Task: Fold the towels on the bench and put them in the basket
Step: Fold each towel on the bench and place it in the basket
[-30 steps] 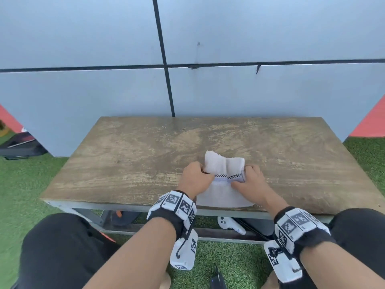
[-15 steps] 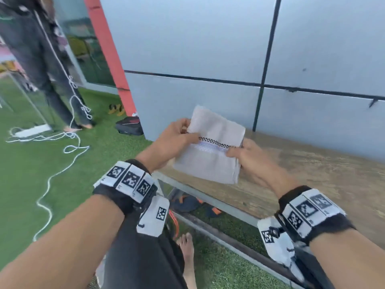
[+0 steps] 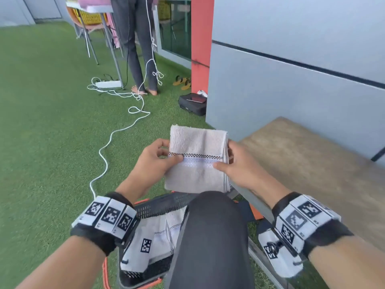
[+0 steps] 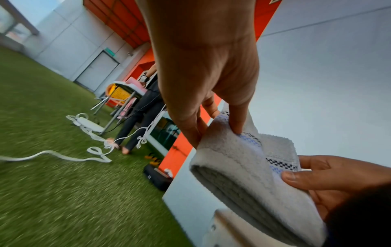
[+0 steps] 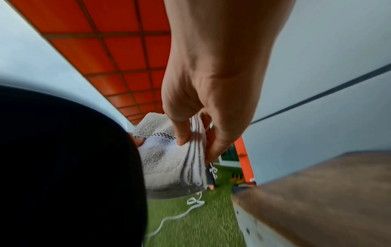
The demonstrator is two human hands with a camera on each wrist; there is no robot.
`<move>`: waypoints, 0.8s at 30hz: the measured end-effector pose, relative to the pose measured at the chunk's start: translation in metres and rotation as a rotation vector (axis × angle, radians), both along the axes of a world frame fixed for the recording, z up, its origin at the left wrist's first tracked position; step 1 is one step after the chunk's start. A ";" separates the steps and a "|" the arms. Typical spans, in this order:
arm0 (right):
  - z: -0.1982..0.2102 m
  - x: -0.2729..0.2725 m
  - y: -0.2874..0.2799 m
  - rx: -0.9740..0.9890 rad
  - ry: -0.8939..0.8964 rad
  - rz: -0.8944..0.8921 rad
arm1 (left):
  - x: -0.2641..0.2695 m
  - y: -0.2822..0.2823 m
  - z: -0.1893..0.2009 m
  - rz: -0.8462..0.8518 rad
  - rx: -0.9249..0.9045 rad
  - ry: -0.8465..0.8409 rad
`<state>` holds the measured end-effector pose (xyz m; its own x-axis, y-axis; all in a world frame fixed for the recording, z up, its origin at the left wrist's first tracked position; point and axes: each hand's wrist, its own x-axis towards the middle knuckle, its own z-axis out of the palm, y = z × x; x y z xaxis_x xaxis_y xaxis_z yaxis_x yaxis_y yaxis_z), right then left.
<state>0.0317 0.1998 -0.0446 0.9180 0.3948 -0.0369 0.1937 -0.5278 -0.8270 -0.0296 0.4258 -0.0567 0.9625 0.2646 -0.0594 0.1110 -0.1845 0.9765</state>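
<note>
Folded towel, beige with a checkered and pale blue band, is held in the air off the left end of the counter, above the person's dark-trousered knee. Both hands pinch it: the left hand grips its left edge, thumb on top; the right hand grips the layered right edge, thumb on the band. Below, a dark basket with orange trim sits on the green turf, holding other folded towels. A white cable trails across the turf.
</note>
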 end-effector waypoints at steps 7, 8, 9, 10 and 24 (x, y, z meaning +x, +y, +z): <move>-0.142 0.025 0.044 -0.328 0.189 0.218 | -0.003 0.036 -0.154 0.061 0.048 0.365; -0.161 0.026 0.050 -0.397 0.211 0.249 | -0.004 0.038 -0.175 0.050 0.078 0.422; -0.179 0.026 0.054 -0.453 0.237 0.256 | -0.004 0.038 -0.195 0.042 0.094 0.480; -0.196 0.026 0.056 -0.485 0.265 0.252 | -0.004 0.038 -0.213 0.036 0.107 0.536; -0.291 0.024 0.083 -0.732 0.033 0.417 | 0.019 0.027 -0.326 0.033 0.200 0.890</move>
<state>0.0558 0.2827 -0.3355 0.6966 0.5670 -0.4397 0.4730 -0.8237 -0.3128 -0.0103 0.4528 -0.3823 0.5748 0.3762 -0.7267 0.8163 -0.3248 0.4776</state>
